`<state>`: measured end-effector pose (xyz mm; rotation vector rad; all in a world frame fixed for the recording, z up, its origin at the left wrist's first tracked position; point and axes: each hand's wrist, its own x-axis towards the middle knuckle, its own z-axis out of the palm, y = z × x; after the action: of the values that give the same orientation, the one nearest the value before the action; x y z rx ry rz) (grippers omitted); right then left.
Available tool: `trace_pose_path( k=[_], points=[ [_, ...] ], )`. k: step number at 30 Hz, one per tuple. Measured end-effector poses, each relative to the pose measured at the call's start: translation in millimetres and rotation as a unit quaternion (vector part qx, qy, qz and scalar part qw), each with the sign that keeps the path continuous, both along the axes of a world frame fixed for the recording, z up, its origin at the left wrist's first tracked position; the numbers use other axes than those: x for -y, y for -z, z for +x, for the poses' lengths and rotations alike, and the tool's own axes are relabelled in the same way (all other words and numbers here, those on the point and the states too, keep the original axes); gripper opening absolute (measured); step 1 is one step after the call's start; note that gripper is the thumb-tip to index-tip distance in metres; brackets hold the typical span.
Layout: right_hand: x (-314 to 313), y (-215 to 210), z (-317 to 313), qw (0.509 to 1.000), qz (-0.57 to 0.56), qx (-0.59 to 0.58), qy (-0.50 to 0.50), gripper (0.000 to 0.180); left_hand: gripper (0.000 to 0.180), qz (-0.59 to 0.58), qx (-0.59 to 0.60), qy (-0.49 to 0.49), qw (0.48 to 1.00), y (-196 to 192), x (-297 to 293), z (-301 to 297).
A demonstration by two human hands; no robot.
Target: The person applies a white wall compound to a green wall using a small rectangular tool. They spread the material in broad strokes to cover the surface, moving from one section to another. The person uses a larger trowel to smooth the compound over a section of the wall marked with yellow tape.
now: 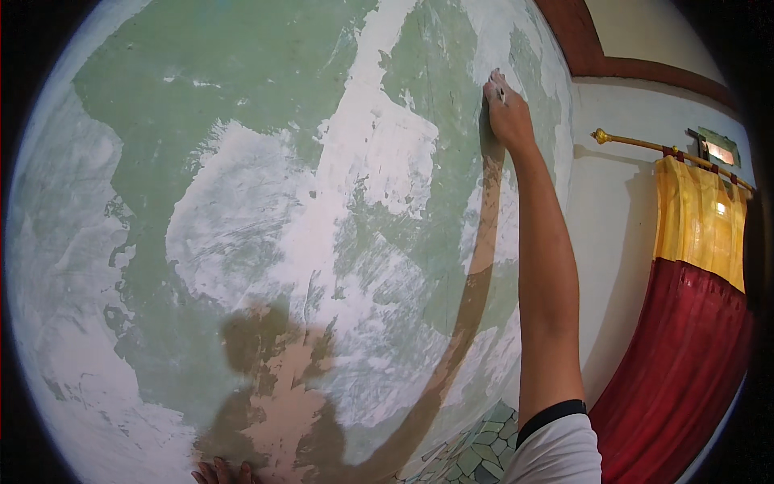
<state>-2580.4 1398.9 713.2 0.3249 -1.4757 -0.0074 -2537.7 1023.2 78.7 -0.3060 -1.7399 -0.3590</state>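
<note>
A green wall (218, 73) with broad, uneven patches of white filler (347, 169) stands in front of me. My right hand (509, 113) is raised high on its right part, the arm stretched upward. Its fingers are closed at the wall surface, with a small pale bit showing between them; what it is I cannot make out. White smears mark the fingertips. At the bottom edge, only the fingers of my left hand (222, 471) show, stretched out and slightly apart near the wall; the rest is out of view.
A yellow and dark red curtain (685, 323) hangs from a gold rod (645, 143) on the adjoining white wall (613, 105) at right. Brown trim (661, 74) runs above. Stone-patterned green cladding (480, 452) lies low down. My shadow (274, 347) falls across the wall.
</note>
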Motion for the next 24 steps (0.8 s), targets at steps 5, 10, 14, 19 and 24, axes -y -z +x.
trace_pose_path(
  k=[5, 10, 14, 19, 24],
  points=[
    [-5.8, -31.2, -3.1, 0.999, -0.035, -0.003, -0.001, 0.049, 0.035, -0.002, 0.004, 0.006, 1.000, 3.1, 1.4, -1.0],
    [-3.4, -49.6, -3.9, 0.996, -0.086, 0.015, 0.019, 0.047, 0.033, -0.002, 0.002, 0.021, 1.000, 0.4, 2.4, 0.7],
    [2.5, -38.3, -2.8, 0.998, -0.062, -0.004, 0.022, 0.047, 0.033, 0.006, 0.005, 0.036, 0.999, 2.0, 3.2, 0.4],
    [11.1, -22.5, 6.2, 1.000, -0.004, 0.019, -0.015, 0.043, 0.032, 0.001, 0.039, 0.032, 0.999, 3.3, 4.2, 2.2],
    [27.5, -14.6, 6.6, 0.999, 0.034, 0.015, -0.031, 0.042, 0.032, 0.004, 0.015, 0.050, 0.999, 2.1, 7.4, 2.3]
  ],
)
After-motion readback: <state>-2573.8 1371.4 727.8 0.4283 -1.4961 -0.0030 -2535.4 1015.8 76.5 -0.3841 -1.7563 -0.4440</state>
